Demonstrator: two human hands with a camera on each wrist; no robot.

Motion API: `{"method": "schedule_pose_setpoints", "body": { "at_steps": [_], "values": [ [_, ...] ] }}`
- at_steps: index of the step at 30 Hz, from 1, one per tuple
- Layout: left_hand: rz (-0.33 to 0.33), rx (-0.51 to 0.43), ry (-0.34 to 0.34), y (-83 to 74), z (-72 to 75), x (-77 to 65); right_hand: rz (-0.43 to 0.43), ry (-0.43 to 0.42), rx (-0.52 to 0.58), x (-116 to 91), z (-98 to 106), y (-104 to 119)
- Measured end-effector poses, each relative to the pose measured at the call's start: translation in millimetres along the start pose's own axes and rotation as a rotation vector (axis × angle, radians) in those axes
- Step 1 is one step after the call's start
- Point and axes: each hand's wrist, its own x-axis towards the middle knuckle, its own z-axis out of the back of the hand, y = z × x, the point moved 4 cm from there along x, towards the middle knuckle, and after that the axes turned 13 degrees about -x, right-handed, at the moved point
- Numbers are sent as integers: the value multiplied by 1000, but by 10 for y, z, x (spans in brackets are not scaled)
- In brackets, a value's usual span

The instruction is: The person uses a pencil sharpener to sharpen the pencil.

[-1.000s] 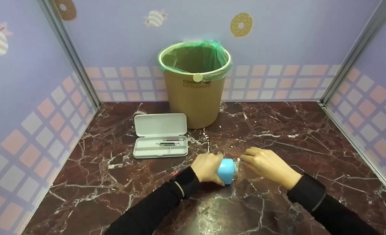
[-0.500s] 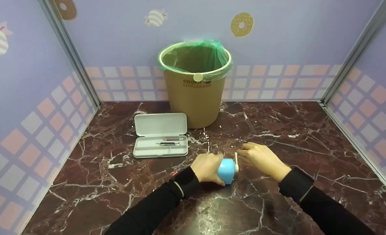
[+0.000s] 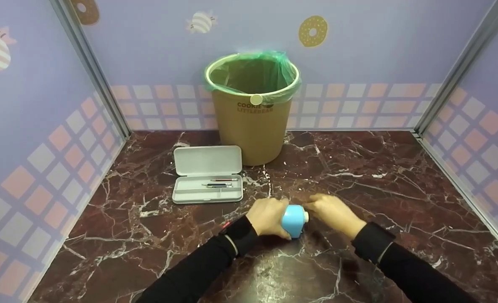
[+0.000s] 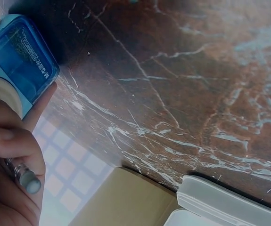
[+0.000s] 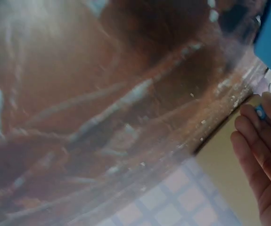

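Observation:
A blue pencil sharpener lies on the dark marble table, its cream crank hub facing right. My left hand grips its left side. The left wrist view shows its see-through shavings drawer and a cream ring under my fingers. Beside those fingers, the eraser end of a pencil pokes out; the rest of it is hidden. My right hand pinches the crank's small blue knob between thumb and fingers. The crank arm itself is mostly hidden in the head view.
Behind my left hand lies an open white pencil case holding several pencils. A tan waste bin with a green liner stands at the back wall. Patterned panels enclose the table on the left, back and right.
My right hand has swung up, then left and slightly down, turning the crank. My left hand and the sharpener have stayed in place.

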Motion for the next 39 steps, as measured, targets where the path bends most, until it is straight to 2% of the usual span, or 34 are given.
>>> {"method": "schedule_pose_setpoints", "body": {
  "at_steps": [4,10,21,29,39],
  "values": [
    [10,-17,0,-1,7,-11,4,12,38,-87,-79,64],
    [33,-43,-3,-3,18,-18,35,-11,25,-169,-92,137],
    [71,-66,2,5,11,-22,143,-35,14,-295,40,284],
    [92,-66,7,5,8,-13,188,-78,-23,-364,139,368],
    [117,-68,24,-33,24,-13,204,-125,8,-430,315,397]
  ]
}}
